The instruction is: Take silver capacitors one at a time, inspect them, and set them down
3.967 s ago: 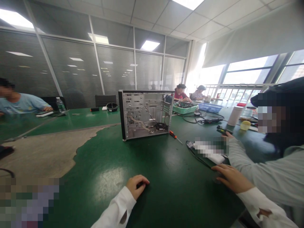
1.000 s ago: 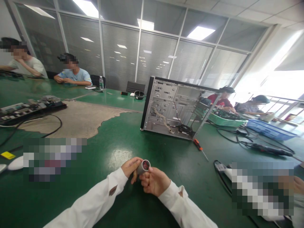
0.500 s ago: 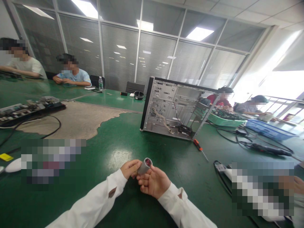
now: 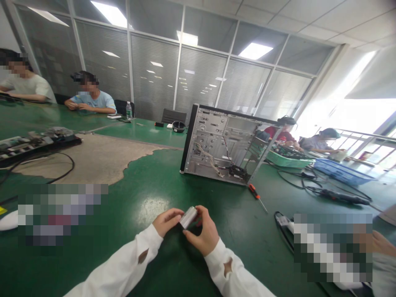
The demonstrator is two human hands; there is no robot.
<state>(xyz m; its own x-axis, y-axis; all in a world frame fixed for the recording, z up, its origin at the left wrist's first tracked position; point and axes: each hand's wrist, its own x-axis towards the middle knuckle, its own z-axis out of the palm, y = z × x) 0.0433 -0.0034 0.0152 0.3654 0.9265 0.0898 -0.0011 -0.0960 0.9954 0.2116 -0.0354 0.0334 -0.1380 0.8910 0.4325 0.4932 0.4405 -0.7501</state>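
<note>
One silvery cylinder point(image 4: 188, 218) is held up between two hands: the left hand point(image 4: 167, 222) pinches its nearer end, the right hand point(image 4: 204, 232) curls narrowly at the farther. From there I count, on the green bench point(image 4: 148, 173), one open computer case point(image 4: 213, 132) at one o'clock, one screwdriver point(image 4: 254, 192) and two baskets point(image 4: 343, 173) towards two, one bottle point(image 4: 129, 111) at eleven.

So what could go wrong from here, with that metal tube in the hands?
The metal tube might slip, as the left hand and right hand meet it with fingers, not palms. The screwdriver lies loose beside the computer case and could roll if knocked. Wires inside the open case could snag a reaching hand.
</note>
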